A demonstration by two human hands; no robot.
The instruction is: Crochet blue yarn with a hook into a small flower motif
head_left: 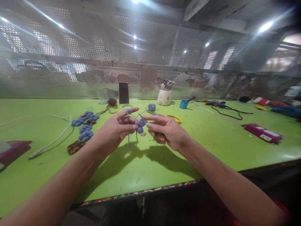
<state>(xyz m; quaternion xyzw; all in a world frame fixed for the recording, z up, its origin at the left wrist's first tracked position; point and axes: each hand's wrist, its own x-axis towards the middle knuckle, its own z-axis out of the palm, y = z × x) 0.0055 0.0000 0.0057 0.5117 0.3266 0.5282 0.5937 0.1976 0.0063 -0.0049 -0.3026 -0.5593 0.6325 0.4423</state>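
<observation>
Your two hands meet in front of you above the green table (pixel 218 157), and the small violet yarn piece (pixel 140 123) is between them, raised clear of the surface, probably so that you can turn it freely. Your left hand (pixel 114 127) pinches its near side between thumb and fingers, while the index finger points out with the strand of yarn (pixel 128 111) looped around it; that raised finger likely serves to tension the thread. Your right hand (pixel 169 128) grasps a slim hook-like tool (pixel 142 117), thumb and index finger near the work, a grip that seems meant for fine control; whether its tip sits inside a loop is too small to tell. Loose yarn ends hang below your left fingers. Beyond your hands, the violet yarn ball (pixel 151 107) rests on the table, well placed, I judge, to unwind towards you. The scissors with yellow handles (pixel 175 118) lie just behind your right hand, partly hidden by it, handy for cutting. The knotted yarn pieces (pixel 86 133), blue-violet and multicoloured, lie to your left, perhaps set aside there to leave your working space open, and the dark multicoloured yarn ball (pixel 112 101) sits farther back.
</observation>
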